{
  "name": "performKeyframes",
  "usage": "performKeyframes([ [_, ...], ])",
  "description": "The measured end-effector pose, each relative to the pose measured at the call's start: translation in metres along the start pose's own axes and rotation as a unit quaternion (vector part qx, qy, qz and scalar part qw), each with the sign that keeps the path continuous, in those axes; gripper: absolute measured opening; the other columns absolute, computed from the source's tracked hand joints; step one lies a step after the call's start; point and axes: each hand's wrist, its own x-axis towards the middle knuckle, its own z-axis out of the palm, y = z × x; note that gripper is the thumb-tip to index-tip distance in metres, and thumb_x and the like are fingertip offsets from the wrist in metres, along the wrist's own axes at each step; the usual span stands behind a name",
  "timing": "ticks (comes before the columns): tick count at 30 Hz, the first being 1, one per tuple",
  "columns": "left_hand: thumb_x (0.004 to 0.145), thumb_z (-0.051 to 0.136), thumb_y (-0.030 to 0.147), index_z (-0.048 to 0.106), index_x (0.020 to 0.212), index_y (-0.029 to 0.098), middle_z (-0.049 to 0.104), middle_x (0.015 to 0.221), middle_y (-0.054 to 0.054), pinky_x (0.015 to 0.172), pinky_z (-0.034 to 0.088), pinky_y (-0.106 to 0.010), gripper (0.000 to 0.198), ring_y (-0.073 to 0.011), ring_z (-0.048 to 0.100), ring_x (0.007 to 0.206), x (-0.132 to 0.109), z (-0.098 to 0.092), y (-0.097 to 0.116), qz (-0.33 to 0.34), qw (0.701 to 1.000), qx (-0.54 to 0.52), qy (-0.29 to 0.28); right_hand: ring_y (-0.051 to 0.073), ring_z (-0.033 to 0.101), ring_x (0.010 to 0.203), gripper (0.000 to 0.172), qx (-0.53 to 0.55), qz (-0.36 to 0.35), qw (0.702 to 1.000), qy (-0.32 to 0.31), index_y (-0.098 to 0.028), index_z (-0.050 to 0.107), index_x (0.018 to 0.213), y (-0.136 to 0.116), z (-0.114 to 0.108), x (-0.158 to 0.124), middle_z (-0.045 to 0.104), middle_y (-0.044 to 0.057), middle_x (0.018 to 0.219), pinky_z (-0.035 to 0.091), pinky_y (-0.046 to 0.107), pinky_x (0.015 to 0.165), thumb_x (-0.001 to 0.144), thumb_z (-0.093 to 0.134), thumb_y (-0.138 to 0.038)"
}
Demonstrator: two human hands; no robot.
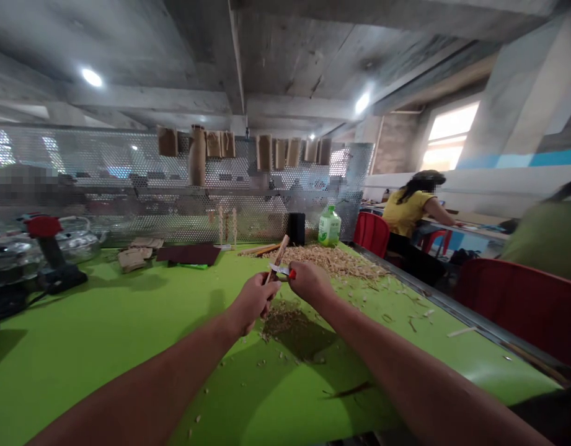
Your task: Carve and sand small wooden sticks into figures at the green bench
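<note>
My left hand (pixel 252 303) grips a pale wooden stick (pixel 279 257) that rises tilted above the fist, its lower part hidden in my fingers. My right hand (pixel 309 282) is closed around a small knife with a red handle (pixel 292 274). Its steel blade (pixel 276 269) points left and lies against the stick. Both hands hover above the lime-green table (pixel 127 347), close together. Fine wood shavings (pixel 285 325) lie scattered below them, and a larger heap of shavings (pixel 329 260) lies just beyond.
Farther along the table stand a plastic bottle with a green cap (pixel 329 227), a black cup (pixel 296 228), small wooden sticks and dark sandpaper (pixel 188 254). A red-topped machine (pixel 48 248) is at the left. Red chairs and a seated co-worker (pixel 408 214) are at the right, beyond a metal table edge.
</note>
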Motion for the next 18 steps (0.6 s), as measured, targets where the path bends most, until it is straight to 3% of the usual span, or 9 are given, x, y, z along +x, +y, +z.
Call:
performKeyframes([
  [8,0.083,0.054,0.028,0.044,0.077,0.021,0.036,0.054,0.01,0.036,0.019,-0.019,0.014,-0.0046,0.025,0.036,-0.006,0.005,0.005,-0.025,1.0,-0.018,-0.005,0.02,0.066,0.078,0.023,-0.023,0.01,1.0,-0.003,-0.022,0.069,0.092,0.003,-0.002,0.001,0.073,0.008,0.087,0.037,0.025,0.064,0.088,0.048,-0.031],
  [14,0.084,0.054,0.029,0.051,0.088,0.019,0.038,0.056,0.01,0.036,0.021,-0.019,0.011,-0.005,0.025,0.037,-0.012,0.004,0.013,-0.03,1.0,-0.002,-0.005,0.02,0.066,0.076,0.021,-0.008,0.0,1.0,-0.018,-0.022,0.068,0.089,0.004,0.0,0.002,0.073,0.008,0.086,0.036,0.026,0.061,0.086,0.049,-0.031],
  [18,0.084,0.054,0.03,0.05,0.086,0.02,0.038,0.056,0.01,0.036,0.022,-0.019,0.011,-0.005,0.026,0.038,-0.012,0.002,0.011,-0.038,0.999,-0.001,0.001,0.02,0.067,0.077,0.023,-0.009,0.0,1.0,-0.022,-0.022,0.068,0.091,0.003,0.0,0.001,0.073,0.009,0.087,0.038,0.026,0.062,0.087,0.047,-0.029],
])
